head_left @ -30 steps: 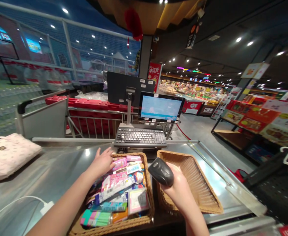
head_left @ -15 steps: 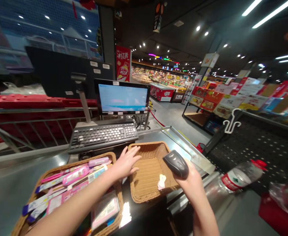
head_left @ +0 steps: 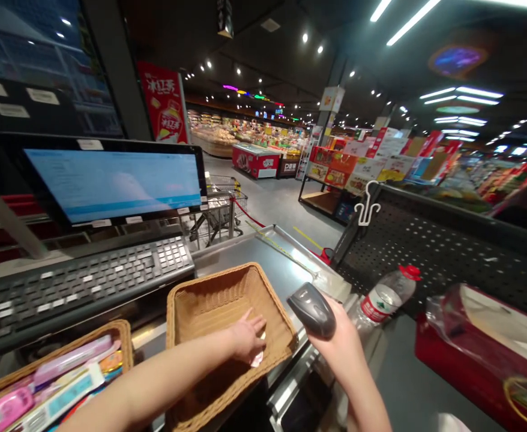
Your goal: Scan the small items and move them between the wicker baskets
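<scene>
My left hand (head_left: 245, 337) reaches into an otherwise bare wicker basket (head_left: 186, 300) and its fingers close on a small pale item (head_left: 258, 357) lying on the basket floor. My right hand (head_left: 340, 336) is wrapped round a dark grey barcode scanner (head_left: 312, 309), held just right of the basket over the steel counter. A second wicker basket (head_left: 119, 336) at the lower left holds several pink and white packaged goods (head_left: 42, 390).
A black keyboard (head_left: 78, 282) and a lit till screen (head_left: 110, 183) stand behind the baskets. A water bottle with a red cap (head_left: 383, 294) lies to the right by a black perforated panel (head_left: 448, 252). A red bag (head_left: 470, 354) sits at the lower right. Store aisles lie beyond.
The view has swung right. My left hand left the full basket, crossed to the bare one and dropped onto the small pale item. The scanner stays in my right hand.
</scene>
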The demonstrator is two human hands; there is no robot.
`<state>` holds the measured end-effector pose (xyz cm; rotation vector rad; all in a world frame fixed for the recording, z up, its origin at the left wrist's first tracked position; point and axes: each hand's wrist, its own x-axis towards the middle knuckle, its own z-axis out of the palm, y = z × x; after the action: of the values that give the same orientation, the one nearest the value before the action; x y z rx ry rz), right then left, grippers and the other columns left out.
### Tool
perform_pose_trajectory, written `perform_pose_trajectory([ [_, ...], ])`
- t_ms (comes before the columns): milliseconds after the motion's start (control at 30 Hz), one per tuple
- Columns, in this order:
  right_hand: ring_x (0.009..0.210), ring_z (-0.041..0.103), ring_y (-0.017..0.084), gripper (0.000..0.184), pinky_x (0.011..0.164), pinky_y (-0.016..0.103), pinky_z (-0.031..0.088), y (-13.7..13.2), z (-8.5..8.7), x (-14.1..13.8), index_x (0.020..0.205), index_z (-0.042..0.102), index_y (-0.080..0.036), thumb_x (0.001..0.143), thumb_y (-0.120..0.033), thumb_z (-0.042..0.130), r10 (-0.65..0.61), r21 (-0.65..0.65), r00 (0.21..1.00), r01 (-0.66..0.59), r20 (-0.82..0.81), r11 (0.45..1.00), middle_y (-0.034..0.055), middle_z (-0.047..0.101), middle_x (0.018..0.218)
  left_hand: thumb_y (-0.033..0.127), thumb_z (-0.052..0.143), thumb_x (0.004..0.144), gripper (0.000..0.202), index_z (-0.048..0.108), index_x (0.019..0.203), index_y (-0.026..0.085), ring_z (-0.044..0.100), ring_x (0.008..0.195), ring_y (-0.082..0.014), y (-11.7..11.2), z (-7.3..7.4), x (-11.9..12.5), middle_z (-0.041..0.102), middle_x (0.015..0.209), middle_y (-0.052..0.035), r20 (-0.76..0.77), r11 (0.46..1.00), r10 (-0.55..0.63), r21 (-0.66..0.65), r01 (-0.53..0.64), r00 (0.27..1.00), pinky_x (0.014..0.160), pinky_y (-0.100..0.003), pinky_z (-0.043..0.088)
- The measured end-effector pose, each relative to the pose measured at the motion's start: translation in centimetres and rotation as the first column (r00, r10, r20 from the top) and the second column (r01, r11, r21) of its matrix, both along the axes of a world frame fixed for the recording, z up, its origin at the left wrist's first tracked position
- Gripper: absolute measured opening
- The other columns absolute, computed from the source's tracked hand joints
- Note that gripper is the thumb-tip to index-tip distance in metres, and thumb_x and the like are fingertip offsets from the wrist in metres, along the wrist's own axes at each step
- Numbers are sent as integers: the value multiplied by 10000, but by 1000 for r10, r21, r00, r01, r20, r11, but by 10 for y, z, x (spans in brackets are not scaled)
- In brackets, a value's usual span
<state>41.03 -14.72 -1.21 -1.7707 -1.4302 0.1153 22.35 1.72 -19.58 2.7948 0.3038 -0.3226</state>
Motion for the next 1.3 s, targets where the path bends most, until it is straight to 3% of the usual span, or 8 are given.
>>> perform_pose_trajectory([
  [167, 1210, 565, 317, 524, 1061, 510, 427, 8, -4, 14, 1224, 611, -169, 711, -265, 657, -27, -36, 1000, 28, 6, 999, 123, 640, 1254, 363, 670, 763, 360, 695, 1122, 378, 313, 1435, -340, 3, -27, -6, 408, 1534, -32, -12, 997, -67, -39, 67, 998, 1172, -620, 79],
  [267, 1225, 550, 307, 543, 1047, 482, 447, 14, -4, 17, 1249, 597, -173, 716, -260, 653, -12, -57, 1000, 12, 2, 998, 117, 632, 1264, 292, 644, 769, 266, 735, 1004, 379, 344, 1427, -289, 23, -12, -22, 432, 1521, 26, -7, 985, -127, -116, 125, 992, 1197, -552, 89],
  [367, 1228, 549, 302, 525, 1057, 471, 440, 22, -4, 15, 1236, 607, -170, 719, -252, 643, 15, -49, 1000, -15, 2, 999, 113, 638, 1255, 361, 609, 802, 225, 743, 973, 303, 351, 1418, -322, 39, 8, -36, 420, 1528, -59, -4, 995, 80, -66, -80, 997, 1164, -624, 100],
  [467, 1218, 557, 302, 480, 1066, 475, 428, 29, -4, 11, 1193, 633, -171, 718, -238, 634, 50, -37, 999, -50, 0, 998, 111, 651, 1236, 449, 788, 612, 616, 665, 1173, 225, 364, 1392, -388, 43, 12, -41, 418, 1501, -197, -77, 954, 297, 67, -292, 952, 1128, -672, 140],
  [567, 1213, 557, 293, 455, 1062, 461, 431, 35, -4, 8, 1173, 648, -186, 721, -229, 629, 91, -34, 996, -91, 1, 995, 98, 653, 1228, 418, 883, 436, 903, 605, 1264, 187, 334, 1392, -425, 38, 0, -39, 404, 1493, -237, -174, 923, 367, 186, -336, 914, 1131, -674, 116],
  [800, 1204, 554, 295, 483, 1067, 463, 424, 40, -6, 6, 1207, 637, -185, 727, -235, 642, 120, -25, 993, -120, -7, 992, 103, 641, 1235, 295, 633, 785, 370, 688, 1119, 145, 539, 1208, -316, 26, -6, -26, 596, 1298, -179, -169, 931, 346, 181, -316, 923, 1177, -563, 126],
  [1000, 1203, 561, 296, 494, 1053, 459, 448, 36, -5, 9, 1199, 639, -191, 706, -221, 645, 87, -8, 996, -87, -33, 996, 95, 647, 1232, 384, 839, 522, 476, 717, 920, 154, 572, 1120, -352, 23, 3, -28, 629, 1203, -161, -152, 931, 348, 167, -324, 925, 1137, -585, 220],
  [1300, 1206, 577, 309, 471, 1072, 504, 422, 34, -9, 11, 1185, 644, -184, 717, -237, 641, 96, 19, 995, -97, 40, 995, 114, 658, 1238, 309, 740, 633, 387, 692, 994, 179, 590, 1149, -325, 23, 27, -20, 616, 1274, -156, -28, 931, 340, 151, -333, 940, 1151, -592, 211],
])
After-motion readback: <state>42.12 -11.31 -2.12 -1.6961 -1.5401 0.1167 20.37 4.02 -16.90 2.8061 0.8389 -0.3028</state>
